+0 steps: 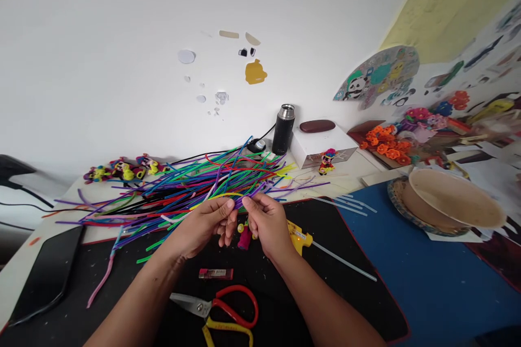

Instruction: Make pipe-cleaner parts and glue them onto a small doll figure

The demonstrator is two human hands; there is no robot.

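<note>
A purple stem (238,204) is above the back part of the black mat (345,298), with the left hand (207,219) and the right hand (266,222) each pinching it between thumb and fingers. Lower, on the mat, are a small magenta figure (244,239), a yellow glue gun (300,237), a pink lighter (215,274) and scissors (199,307). Loose colored stems (179,187) spread over the mat's back edge; a black bottle (283,133) stands behind it, and a bowl (456,198) sits to its right.

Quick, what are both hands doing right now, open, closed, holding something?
Left hand: closed, pinching a purple fuzzy stem.
Right hand: closed, pinching purple fuzzy stem too.
</note>
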